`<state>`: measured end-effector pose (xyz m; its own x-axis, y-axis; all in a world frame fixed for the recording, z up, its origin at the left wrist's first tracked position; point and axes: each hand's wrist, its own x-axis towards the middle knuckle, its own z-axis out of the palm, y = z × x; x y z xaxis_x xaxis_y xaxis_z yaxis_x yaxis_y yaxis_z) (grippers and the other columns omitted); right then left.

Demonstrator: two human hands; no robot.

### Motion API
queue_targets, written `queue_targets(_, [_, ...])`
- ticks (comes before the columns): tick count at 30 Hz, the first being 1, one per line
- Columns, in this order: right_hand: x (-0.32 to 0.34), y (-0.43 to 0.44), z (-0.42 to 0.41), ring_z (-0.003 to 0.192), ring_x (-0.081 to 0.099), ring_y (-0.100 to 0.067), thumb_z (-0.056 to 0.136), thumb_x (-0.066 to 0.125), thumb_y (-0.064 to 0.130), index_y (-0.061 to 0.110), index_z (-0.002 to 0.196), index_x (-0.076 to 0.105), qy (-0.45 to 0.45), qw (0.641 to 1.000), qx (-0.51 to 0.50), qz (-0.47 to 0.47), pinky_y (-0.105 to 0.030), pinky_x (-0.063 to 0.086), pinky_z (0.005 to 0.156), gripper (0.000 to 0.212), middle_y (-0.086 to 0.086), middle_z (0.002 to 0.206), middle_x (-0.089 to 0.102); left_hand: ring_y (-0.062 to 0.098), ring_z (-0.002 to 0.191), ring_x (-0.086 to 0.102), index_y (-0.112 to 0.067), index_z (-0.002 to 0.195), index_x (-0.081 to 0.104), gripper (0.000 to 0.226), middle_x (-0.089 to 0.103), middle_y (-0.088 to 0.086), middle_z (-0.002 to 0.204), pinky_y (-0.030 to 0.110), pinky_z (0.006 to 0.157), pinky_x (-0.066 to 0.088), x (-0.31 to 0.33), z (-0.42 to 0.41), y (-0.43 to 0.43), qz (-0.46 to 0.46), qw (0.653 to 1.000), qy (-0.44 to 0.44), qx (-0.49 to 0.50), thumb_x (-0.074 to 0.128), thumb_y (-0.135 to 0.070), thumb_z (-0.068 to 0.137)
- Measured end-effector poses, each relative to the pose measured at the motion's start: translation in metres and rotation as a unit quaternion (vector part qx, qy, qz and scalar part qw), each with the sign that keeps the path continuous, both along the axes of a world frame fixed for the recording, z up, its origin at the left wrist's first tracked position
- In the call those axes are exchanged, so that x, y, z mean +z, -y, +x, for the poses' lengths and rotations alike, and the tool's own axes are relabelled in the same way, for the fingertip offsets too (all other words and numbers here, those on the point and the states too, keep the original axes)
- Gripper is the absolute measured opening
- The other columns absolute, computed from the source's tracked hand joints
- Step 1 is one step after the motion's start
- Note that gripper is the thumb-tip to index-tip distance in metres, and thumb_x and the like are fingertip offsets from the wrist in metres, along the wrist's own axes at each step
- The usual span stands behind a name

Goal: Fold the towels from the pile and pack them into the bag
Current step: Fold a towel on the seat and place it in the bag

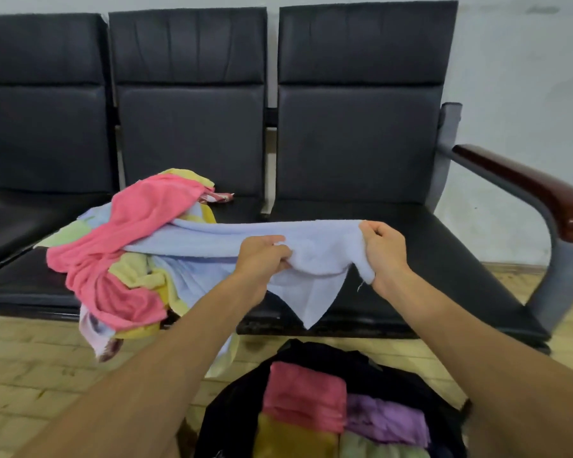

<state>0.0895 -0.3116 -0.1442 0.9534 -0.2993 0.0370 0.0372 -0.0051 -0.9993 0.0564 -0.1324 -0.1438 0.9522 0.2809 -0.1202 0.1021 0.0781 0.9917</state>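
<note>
A pale blue towel (321, 249) stretches from the pile across to the right seat, held up above it. My left hand (262, 259) grips a bunch of its cloth. My right hand (386, 251) pinches its right edge, and a corner hangs down between my hands. The pile of towels (126, 249), pink, yellow, green and blue, lies on the middle seat and spills over the front edge. A black bag (232, 401) stands open on the floor below, holding folded pink (306, 396), purple (387, 421), yellow and green towels.
A row of three black padded seats (444, 259) stands against a white wall. A metal frame with a dark red armrest (526, 183) closes off the right end. The floor (30, 368) is pale tile.
</note>
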Motion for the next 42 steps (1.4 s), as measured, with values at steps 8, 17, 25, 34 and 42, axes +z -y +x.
queue_targets(8, [-0.013, 0.064, 0.011, 0.09, 0.065, -0.022, 0.096, 0.053, 0.022, 0.014, 0.091, 0.067, -0.013, 0.988, -0.148, -0.038, -0.038, 0.057, 0.083, 0.017, -0.003, 0.092, 0.066, 0.018, 0.085, 0.073, -0.004, 0.125, 0.06, 0.038, 0.073, 0.012, 0.098, 0.032, 0.087, 0.057, -0.006, -0.02, 0.072, 0.116, 0.965, 0.055, -0.229, 0.065, -0.004, 0.088])
queue_targets(17, [-0.032, 0.059, -0.004, 0.116, 0.051, -0.024, 0.095, 0.054, 0.019, 0.012, 0.134, 0.047, 0.017, 0.873, 0.057, -0.485, -0.037, 0.045, 0.094, 0.04, -0.006, 0.134, 0.049, 0.013, 0.094, 0.06, -0.019, 0.122, 0.064, 0.033, 0.068, 0.002, 0.11, 0.027, 0.089, 0.049, -0.02, -0.01, 0.036, 0.473, 0.842, 0.032, -0.256, 0.055, -0.016, 0.091])
queue_targets(25, [-0.046, 0.012, -0.01, 0.125, 0.046, -0.026, 0.098, 0.039, 0.054, 0.035, 0.148, 0.032, 0.034, 0.678, 0.256, -0.688, -0.045, 0.029, 0.104, 0.054, 0.0, 0.138, 0.053, 0.025, 0.123, 0.049, -0.018, 0.136, 0.042, 0.042, 0.049, 0.005, 0.134, 0.036, 0.095, 0.04, -0.03, -0.006, -0.023, 0.791, 0.571, -0.073, -0.208, 0.049, -0.021, 0.094])
queue_targets(34, [-0.033, 0.061, -0.011, 0.087, 0.053, -0.021, 0.094, 0.047, 0.014, 0.023, 0.096, 0.053, -0.05, 0.716, 0.226, -0.658, -0.029, 0.038, 0.073, 0.011, -0.003, 0.104, 0.06, 0.025, 0.102, 0.053, -0.016, 0.111, 0.047, 0.012, 0.052, 0.004, 0.113, 0.034, 0.073, 0.039, -0.044, -0.004, -0.006, 0.757, 0.626, 0.034, -0.186, 0.041, -0.018, 0.1])
queue_targets(42, [-0.018, 0.11, -0.032, 0.083, 0.057, -0.022, 0.091, 0.051, 0.032, 0.015, 0.089, 0.061, -0.113, 0.728, 0.11, -0.667, -0.033, 0.045, 0.08, 0.02, -0.002, 0.088, 0.058, 0.02, 0.093, 0.056, -0.025, 0.103, 0.052, 0.009, 0.061, -0.007, 0.103, 0.031, 0.071, 0.038, -0.043, -0.031, 0.047, 0.644, 0.723, 0.174, -0.18, 0.047, -0.03, 0.098])
